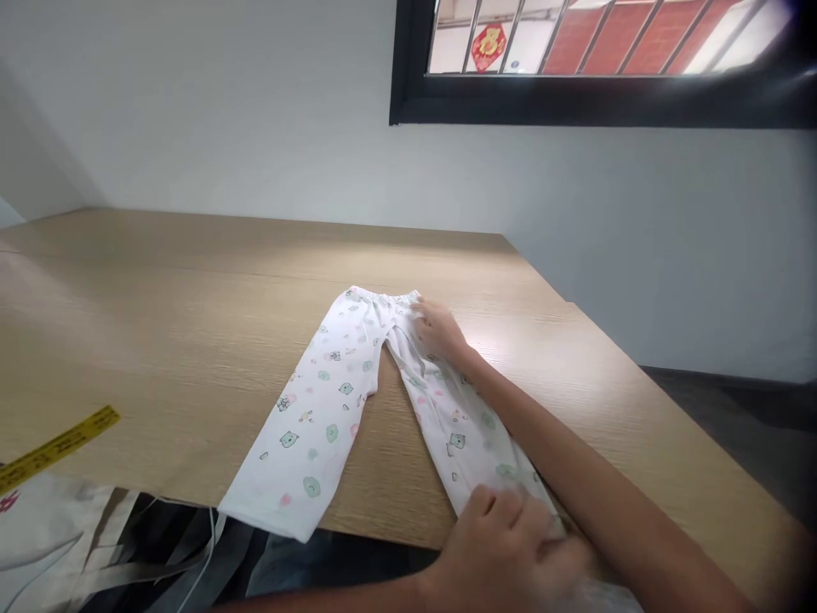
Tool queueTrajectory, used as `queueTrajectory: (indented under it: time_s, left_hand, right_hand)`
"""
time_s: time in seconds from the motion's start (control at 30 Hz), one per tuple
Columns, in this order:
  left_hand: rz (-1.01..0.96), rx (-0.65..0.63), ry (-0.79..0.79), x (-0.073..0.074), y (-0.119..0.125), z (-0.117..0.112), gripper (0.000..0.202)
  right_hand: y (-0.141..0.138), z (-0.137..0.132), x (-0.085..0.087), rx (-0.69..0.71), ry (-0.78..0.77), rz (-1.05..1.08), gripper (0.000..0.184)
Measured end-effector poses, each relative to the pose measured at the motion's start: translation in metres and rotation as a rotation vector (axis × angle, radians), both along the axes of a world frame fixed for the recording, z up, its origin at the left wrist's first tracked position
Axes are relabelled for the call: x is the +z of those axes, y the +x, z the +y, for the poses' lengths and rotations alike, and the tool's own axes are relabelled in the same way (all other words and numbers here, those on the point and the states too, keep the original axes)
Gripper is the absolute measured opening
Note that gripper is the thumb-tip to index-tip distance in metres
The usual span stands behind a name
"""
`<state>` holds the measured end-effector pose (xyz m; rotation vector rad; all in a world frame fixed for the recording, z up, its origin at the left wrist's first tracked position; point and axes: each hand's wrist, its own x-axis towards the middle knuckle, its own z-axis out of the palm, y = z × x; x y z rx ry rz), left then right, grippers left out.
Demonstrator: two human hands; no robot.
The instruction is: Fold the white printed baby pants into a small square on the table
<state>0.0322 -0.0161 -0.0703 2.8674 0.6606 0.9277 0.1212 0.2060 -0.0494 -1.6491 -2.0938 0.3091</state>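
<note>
A yellow paper measuring tape (57,447) lies at the left near edge of the light wooden table (191,323). Right of it, small white cotton trousers printed with green and pink animal faces (332,409) lie flat, waistband toward the far edge, legs spread apart, the left cuff hanging over the near edge. The left hand (511,536) pinches the right cuff at the near edge. The right hand (439,328) presses flat, fingers spread, on the waistband.
</note>
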Motion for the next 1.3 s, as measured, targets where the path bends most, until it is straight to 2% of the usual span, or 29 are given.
queueTrajectory:
  time_s: [0.1, 0.17, 0.27, 0.3, 0.37, 0.43, 0.5, 0.53, 0.63, 0.73, 0.83, 0.97, 1.07, 1.2, 1.3]
  left_hand:
    - [-0.016, 0.103, -0.09, 0.005, 0.012, -0.001, 0.019]
    - [0.002, 0.128, -0.12, 0.005, 0.019, 0.0, 0.019]
    - [0.011, 0.124, -0.173, 0.002, 0.022, 0.005, 0.014]
    - [-0.024, 0.108, -0.184, 0.002, 0.02, 0.006, 0.012]
    - [-0.175, 0.092, -0.212, 0.005, 0.008, 0.008, 0.01]
    - [-0.389, 0.138, -0.245, 0.014, -0.014, 0.006, 0.012]
    - [-0.541, 0.255, -0.279, 0.027, -0.046, 0.0, 0.015]
    - [-0.57, 0.331, -0.293, 0.035, -0.065, -0.003, 0.017]
    - [-0.45, 0.644, -0.389, 0.052, -0.124, -0.013, 0.025]
    - [-0.3, 0.872, -0.536, 0.051, -0.176, -0.015, 0.033]
    - [-0.117, 0.951, -0.562, 0.033, -0.21, -0.006, 0.034]
    - [0.023, 0.925, -0.386, 0.01, -0.227, 0.006, 0.026]
    - [0.073, 0.859, -0.248, 0.007, -0.216, 0.006, 0.024]
    - [0.127, 0.61, -0.283, 0.021, -0.184, 0.0, 0.021]
    - [0.189, 0.424, -0.378, 0.042, -0.164, 0.019, 0.015]
  right_hand:
    - [0.012, 0.001, 0.01, -0.187, -0.055, 0.082, 0.031]
    - [0.023, -0.001, 0.02, -0.231, -0.148, 0.136, 0.038]
    - [0.032, -0.007, 0.035, -0.218, -0.321, 0.233, 0.052]
    - [0.032, -0.01, 0.04, -0.202, -0.375, 0.272, 0.051]
    - [0.027, -0.016, 0.05, -0.154, -0.457, 0.365, 0.036]
    - [0.017, -0.022, 0.061, -0.084, -0.498, 0.477, 0.018]
    - [0.002, -0.024, 0.073, -0.005, -0.507, 0.588, 0.015]
    - [-0.007, -0.025, 0.078, 0.032, -0.503, 0.636, 0.018]
    - [-0.04, -0.019, 0.086, 0.125, -0.493, 0.727, 0.028]
    - [-0.08, -0.009, 0.078, 0.158, -0.506, 0.726, 0.029]
    - [-0.114, -0.001, 0.057, 0.149, -0.534, 0.664, 0.029]
    - [-0.129, -0.001, 0.034, 0.177, -0.494, 0.601, 0.03]
    - [-0.118, -0.004, 0.029, 0.186, -0.468, 0.567, 0.027]
    - [-0.091, -0.007, 0.032, 0.186, -0.453, 0.507, 0.029]
    - [-0.075, -0.016, 0.035, 0.261, -0.456, 0.457, 0.039]
